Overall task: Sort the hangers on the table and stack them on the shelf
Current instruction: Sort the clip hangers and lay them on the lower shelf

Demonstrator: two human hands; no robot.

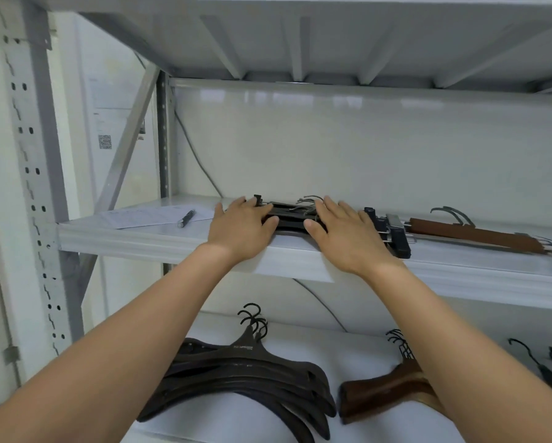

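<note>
Top board of the gray shelf (pixel 134 241) — paper sheet (pixel 147 215), pen (pixel 186 218) on its edge, small black hangers (pixel 292 215), brown clip hangers (pixel 466 233) beside. Lower board (pixel 357 356) — big black hangers (pixel 236 375), brown wood hangers (pixel 383 391).

A white printed sheet of paper (pixel 147 215) lies flat, and a dark pen (pixel 186 218) rests across its right edge, tilted. On the white wall (pixel 332 155) behind, a thin grey cable (pixel 198 158) runs down diagonally. Farther left is a small QR-code label (pixel 105 141).

Nothing legible: print on the black hanger (pixel 242 347), paper sheet (pixel 147 215) and wall label (pixel 105 141) is blurred
</note>
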